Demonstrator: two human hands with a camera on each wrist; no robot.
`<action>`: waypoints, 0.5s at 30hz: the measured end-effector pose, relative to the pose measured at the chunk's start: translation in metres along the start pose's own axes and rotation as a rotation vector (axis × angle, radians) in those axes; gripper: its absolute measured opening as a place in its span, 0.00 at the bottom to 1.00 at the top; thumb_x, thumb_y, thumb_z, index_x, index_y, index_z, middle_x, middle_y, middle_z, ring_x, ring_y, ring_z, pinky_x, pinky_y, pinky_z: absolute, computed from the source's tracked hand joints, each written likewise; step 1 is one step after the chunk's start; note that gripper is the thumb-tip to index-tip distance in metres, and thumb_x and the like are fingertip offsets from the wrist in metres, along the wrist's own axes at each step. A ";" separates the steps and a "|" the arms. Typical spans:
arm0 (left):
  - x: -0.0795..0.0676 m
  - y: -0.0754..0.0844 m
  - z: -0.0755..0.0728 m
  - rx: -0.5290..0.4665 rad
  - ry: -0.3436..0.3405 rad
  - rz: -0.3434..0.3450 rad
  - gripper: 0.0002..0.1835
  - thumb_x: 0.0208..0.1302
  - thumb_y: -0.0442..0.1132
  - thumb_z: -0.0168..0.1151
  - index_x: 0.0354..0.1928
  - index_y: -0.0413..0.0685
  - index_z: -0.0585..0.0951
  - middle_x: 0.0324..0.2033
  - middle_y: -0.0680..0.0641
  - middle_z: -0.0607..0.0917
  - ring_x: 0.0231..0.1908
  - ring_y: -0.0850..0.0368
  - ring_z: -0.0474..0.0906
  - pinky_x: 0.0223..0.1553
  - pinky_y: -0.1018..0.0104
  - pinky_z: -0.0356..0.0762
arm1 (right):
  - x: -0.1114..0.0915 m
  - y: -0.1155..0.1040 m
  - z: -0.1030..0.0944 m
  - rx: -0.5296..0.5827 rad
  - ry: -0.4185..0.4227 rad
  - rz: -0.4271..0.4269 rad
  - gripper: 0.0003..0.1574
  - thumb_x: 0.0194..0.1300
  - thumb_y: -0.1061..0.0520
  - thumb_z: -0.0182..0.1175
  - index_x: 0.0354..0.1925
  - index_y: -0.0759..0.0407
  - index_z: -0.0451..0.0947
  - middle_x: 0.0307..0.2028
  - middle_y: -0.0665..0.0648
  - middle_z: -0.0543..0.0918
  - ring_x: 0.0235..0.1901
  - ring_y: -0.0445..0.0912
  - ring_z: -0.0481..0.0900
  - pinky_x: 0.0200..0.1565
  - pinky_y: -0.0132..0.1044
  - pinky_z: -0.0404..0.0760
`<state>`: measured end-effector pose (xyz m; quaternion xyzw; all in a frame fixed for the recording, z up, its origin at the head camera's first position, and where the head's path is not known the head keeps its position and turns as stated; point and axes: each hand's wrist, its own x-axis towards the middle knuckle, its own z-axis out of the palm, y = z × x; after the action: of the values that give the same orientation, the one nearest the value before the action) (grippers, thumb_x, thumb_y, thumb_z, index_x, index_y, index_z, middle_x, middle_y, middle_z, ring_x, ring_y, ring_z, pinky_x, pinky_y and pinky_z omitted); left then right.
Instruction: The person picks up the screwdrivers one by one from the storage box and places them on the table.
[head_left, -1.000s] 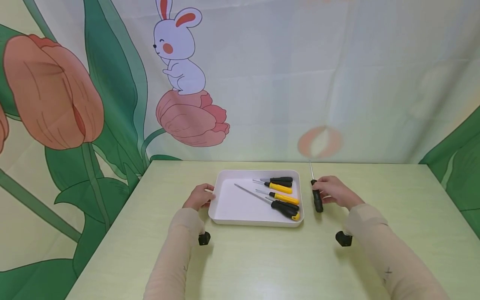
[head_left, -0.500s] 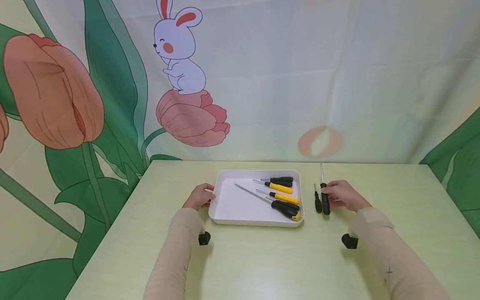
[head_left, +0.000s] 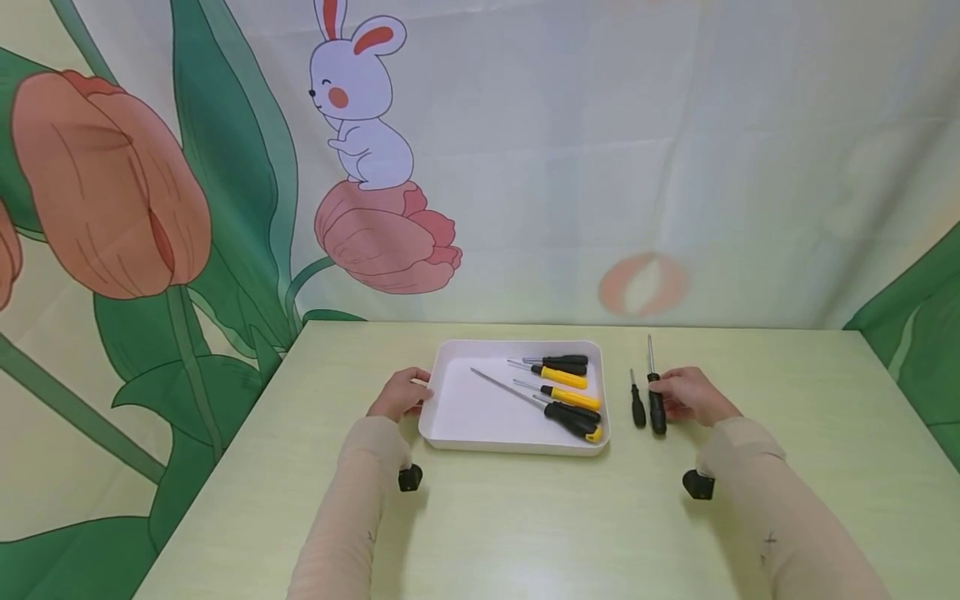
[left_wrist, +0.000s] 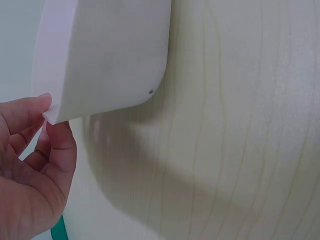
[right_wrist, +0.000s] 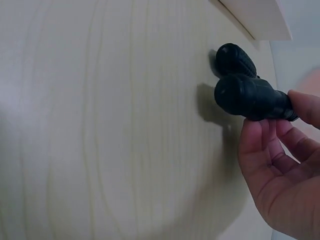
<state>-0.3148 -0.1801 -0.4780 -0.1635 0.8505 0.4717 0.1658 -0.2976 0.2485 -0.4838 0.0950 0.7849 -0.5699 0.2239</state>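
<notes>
My left hand (head_left: 399, 394) pinches the left wall of a white tray (head_left: 480, 444) between thumb and fingers, as the left wrist view also shows. Inside the tray, toward its right side, lie several screwdrivers, among them a yellow-handled screwdriver (head_left: 576, 397) and a large black screwdriver (head_left: 572, 421) with a yellow end. To the right of the tray, my right hand (head_left: 693, 395) holds a black screwdriver (head_left: 657, 414) by its handle, shaft pointing away from me. Close on its left lies a smaller black screwdriver (head_left: 638, 410), roughly parallel to it on the table.
The pale wood-grain table (head_left: 525, 525) ends at the back against a printed curtain (head_left: 540, 167) with a rabbit and tulips. A black wrist camera (head_left: 698, 485) hangs under the right sleeve, and another camera (head_left: 410, 477) under the left.
My right hand has shifted right and slightly toward me with the larger black screwdriver, so the smaller one beside it now shows. The left hand and tray have stayed put.
</notes>
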 end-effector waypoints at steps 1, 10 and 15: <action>0.000 0.000 0.000 0.001 0.002 -0.001 0.16 0.59 0.32 0.53 0.50 0.44 0.70 0.45 0.42 0.75 0.37 0.52 0.72 0.31 0.69 0.71 | 0.001 0.001 0.000 0.003 0.003 0.005 0.24 0.61 0.57 0.51 0.51 0.71 0.60 0.23 0.47 0.73 0.21 0.38 0.71 0.29 0.31 0.75; -0.003 0.000 0.000 -0.015 0.002 0.013 0.17 0.60 0.31 0.52 0.52 0.42 0.69 0.45 0.41 0.74 0.38 0.51 0.72 0.34 0.67 0.72 | 0.005 -0.001 0.005 -0.040 0.075 0.039 0.18 0.60 0.58 0.52 0.44 0.71 0.65 0.21 0.49 0.72 0.21 0.40 0.71 0.27 0.33 0.75; -0.002 0.000 0.000 -0.003 0.011 0.004 0.16 0.59 0.32 0.52 0.51 0.43 0.70 0.45 0.42 0.74 0.38 0.51 0.72 0.33 0.68 0.71 | 0.005 -0.004 0.010 -0.093 0.146 0.040 0.14 0.57 0.59 0.53 0.38 0.70 0.67 0.19 0.50 0.72 0.18 0.41 0.71 0.26 0.35 0.76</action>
<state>-0.3133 -0.1795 -0.4772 -0.1645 0.8511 0.4722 0.1598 -0.3015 0.2376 -0.4856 0.1417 0.8227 -0.5198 0.1815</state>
